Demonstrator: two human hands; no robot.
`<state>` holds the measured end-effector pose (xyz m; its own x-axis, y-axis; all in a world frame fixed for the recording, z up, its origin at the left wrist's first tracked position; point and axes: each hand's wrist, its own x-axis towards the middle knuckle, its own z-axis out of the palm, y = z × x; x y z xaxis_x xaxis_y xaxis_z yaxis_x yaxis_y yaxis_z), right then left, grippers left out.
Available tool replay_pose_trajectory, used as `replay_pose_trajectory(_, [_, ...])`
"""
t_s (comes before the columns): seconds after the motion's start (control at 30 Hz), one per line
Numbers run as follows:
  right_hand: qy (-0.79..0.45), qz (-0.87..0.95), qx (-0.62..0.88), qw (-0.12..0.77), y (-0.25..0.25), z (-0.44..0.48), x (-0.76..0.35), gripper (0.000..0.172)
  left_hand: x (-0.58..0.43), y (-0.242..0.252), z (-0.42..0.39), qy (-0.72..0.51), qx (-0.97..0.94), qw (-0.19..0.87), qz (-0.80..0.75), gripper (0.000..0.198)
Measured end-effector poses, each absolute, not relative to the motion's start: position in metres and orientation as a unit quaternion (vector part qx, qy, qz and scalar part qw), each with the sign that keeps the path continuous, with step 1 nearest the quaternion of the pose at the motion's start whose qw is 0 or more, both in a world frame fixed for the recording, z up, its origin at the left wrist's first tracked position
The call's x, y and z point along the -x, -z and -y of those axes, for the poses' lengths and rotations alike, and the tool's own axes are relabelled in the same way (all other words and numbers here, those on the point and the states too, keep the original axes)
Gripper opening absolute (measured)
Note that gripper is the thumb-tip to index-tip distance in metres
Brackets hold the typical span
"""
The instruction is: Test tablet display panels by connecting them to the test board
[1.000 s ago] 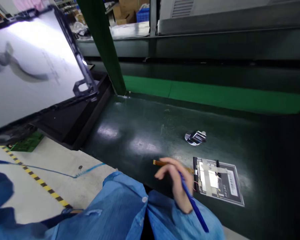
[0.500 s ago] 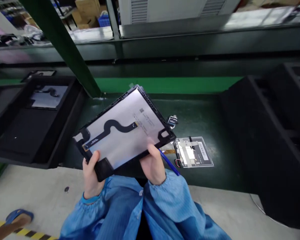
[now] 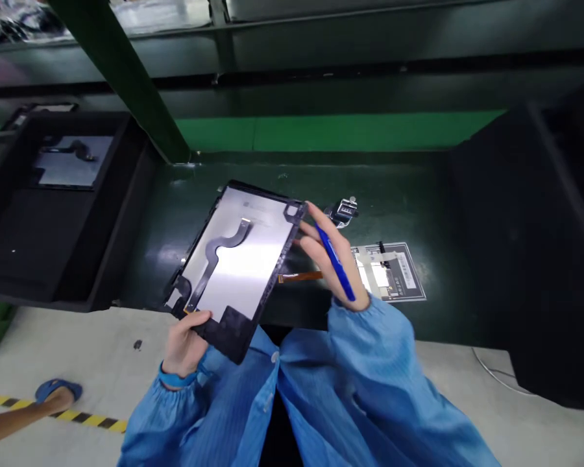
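Observation:
My left hand [image 3: 187, 344] grips the near left corner of a tablet display panel [image 3: 246, 266], thumb on top. The panel is tilted, its silver back facing up, with a black frame and a curved dark flex cable [image 3: 213, 253]. My right hand [image 3: 338, 259] has a blue pen [image 3: 337, 263] tucked along it, and its fingertips touch the panel's right corner. Beside that hand, a flat board assembly [image 3: 401, 272] with tape and a white label lies on the bench, partly hidden. An orange ribbon cable [image 3: 302, 277] shows below the panel.
A small shiny metal part [image 3: 343, 211] lies beyond my right hand on the dark green bench [image 3: 433, 201]. At left, a black tray [image 3: 24, 240] holds another display panel [image 3: 75, 162]. A large black bin [image 3: 511, 246] stands at right. A green post [image 3: 126, 84] rises behind the tray.
The panel has turned and come lower and to the left. My right hand has shifted from its near edge to its right corner, the pen now showing across the hand. The view has dipped.

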<state>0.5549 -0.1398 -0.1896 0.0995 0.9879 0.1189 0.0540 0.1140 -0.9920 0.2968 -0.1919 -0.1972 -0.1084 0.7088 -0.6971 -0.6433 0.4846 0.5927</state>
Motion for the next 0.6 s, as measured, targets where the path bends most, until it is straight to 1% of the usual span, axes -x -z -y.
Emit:
replay_pose_trajectory(0.03, [-0.372, 0.576, 0.535, 0.494, 0.192, 0.148, -0.569, 0.049, -0.298, 0.198, 0.192, -0.512, -0.033, 0.660, -0.549, 0.025])
replay_pose_trajectory(0.07, [-0.306, 0.627, 0.570, 0.434, 0.196, 0.157, -0.582, 0.049, -0.301, 0.199, 0.192, -0.515, -0.034, 0.653, -0.554, 0.024])
replay_pose_trajectory(0.13, [-0.204, 0.693, 0.619, 0.308, 0.204, 0.175, -0.604, 0.046, -0.309, 0.200, 0.191, -0.516, -0.038, 0.653, -0.552, 0.024])
replay_pose_trajectory(0.17, [-0.179, 0.711, 0.630, 0.258, 0.208, 0.183, -0.611, 0.044, -0.315, 0.201, 0.190, -0.517, -0.039, 0.658, -0.546, 0.025])
replay_pose_trajectory(0.23, [-0.180, 0.727, 0.631, 0.202, 0.214, 0.193, -0.620, 0.044, -0.328, 0.202, 0.187, -0.524, -0.037, 0.662, -0.534, 0.029])
replay_pose_trajectory(0.3, [-0.198, 0.720, 0.632, 0.209, 0.217, 0.197, -0.622, 0.038, -0.344, 0.204, 0.184, -0.530, -0.029, 0.664, -0.527, 0.033])
replay_pose_trajectory(0.33, [-0.208, 0.708, 0.633, 0.234, 0.218, 0.198, -0.622, 0.033, -0.352, 0.204, 0.182, -0.528, -0.024, 0.667, -0.525, 0.035])
replay_pose_trajectory(0.43, [-0.246, 0.639, 0.640, 0.349, 0.219, 0.196, -0.620, 0.018, -0.374, 0.202, 0.176, -0.493, -0.013, 0.704, -0.512, 0.034])
replay_pose_trajectory(0.5, [-0.285, 0.588, 0.637, 0.408, 0.220, 0.195, -0.619, 0.018, -0.384, 0.201, 0.172, -0.440, -0.017, 0.750, -0.494, 0.029])
replay_pose_trajectory(0.57, [-0.314, 0.560, 0.632, 0.433, 0.222, 0.196, -0.619, 0.021, -0.388, 0.200, 0.169, -0.356, -0.023, 0.812, -0.462, 0.027])
replay_pose_trajectory(0.6, [-0.324, 0.558, 0.627, 0.436, 0.222, 0.197, -0.619, 0.023, -0.389, 0.200, 0.168, -0.308, -0.024, 0.844, -0.439, 0.030])
